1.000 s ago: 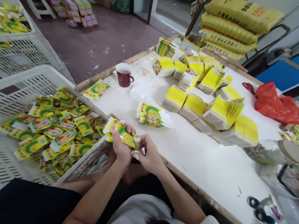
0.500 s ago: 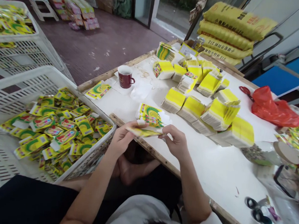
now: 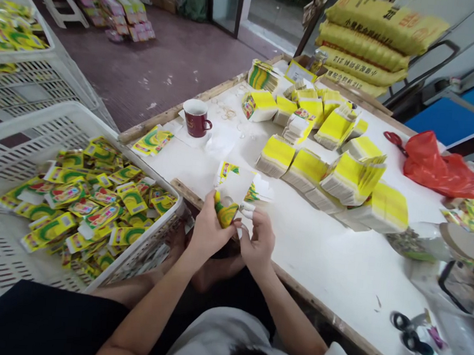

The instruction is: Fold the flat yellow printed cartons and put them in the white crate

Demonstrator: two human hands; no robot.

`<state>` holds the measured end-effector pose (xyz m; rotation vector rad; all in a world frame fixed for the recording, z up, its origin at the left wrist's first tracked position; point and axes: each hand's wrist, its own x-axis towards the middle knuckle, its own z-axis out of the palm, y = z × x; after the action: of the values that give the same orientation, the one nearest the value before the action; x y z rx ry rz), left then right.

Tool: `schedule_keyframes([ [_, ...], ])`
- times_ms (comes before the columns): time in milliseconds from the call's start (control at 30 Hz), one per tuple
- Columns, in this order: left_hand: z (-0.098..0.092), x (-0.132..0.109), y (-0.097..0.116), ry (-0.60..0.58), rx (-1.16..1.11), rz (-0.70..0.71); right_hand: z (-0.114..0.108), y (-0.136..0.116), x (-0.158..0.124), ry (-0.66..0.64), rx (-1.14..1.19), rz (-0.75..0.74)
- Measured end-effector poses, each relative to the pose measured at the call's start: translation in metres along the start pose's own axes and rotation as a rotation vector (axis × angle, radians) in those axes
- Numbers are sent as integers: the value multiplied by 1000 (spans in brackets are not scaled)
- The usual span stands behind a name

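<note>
Over the table's near edge, my left hand [image 3: 212, 229] is closed around a small yellow and green printed carton [image 3: 225, 210], its pale flap standing up. Beside it my right hand [image 3: 258, 236] has its fingers bent together at the carton's right side; white coverings show on some fingertips. Whether those fingers grip the carton's edge or something small is hard to make out. Just beyond the hands, flat printed cartons [image 3: 264, 189] lie on the white table [image 3: 320, 260], partly hidden by the raised flap.
A white crate [image 3: 53, 113] of folded cartons [image 3: 99, 205] stands at left. Stacks of yellow cartons [image 3: 277, 154] cover the table's far side, near a maroon mug [image 3: 196, 120]. At right are a red plastic bag [image 3: 438, 169] and scissors [image 3: 409, 333].
The carton, held flat between both hands before, is now tilted up in the left hand with its pale side showing. My right hand has moved left and down, closer to the left.
</note>
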<state>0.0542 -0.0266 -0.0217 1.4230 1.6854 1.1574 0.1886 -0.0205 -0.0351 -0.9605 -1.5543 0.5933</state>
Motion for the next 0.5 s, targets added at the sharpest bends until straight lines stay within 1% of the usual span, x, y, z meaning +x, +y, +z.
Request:
schedule_keyframes([
  [33, -2, 1, -2, 9, 29, 34, 2, 0, -1, -13, 107, 95],
  [100, -7, 3, -4, -15, 87, 119, -1, 0, 7, -51, 271, 271],
  [167, -8, 3, -6, -65, 118, 212, -9, 3, 22, -89, 335, 418],
  [233, -6, 1, -7, -91, 102, 296, -17, 7, 36, -122, 378, 561],
  [333, 0, -4, -9, -41, 24, 370, -17, 6, 41, -206, 506, 786],
  [400, 4, -6, -9, 4, -22, 387, -10, 3, 34, -291, 581, 877],
  [433, 5, -7, -9, 18, -38, 384, -6, 0, 29, -332, 609, 893],
  [500, 5, -8, -8, 41, -60, 360, 1, -4, 19, -393, 617, 845],
])
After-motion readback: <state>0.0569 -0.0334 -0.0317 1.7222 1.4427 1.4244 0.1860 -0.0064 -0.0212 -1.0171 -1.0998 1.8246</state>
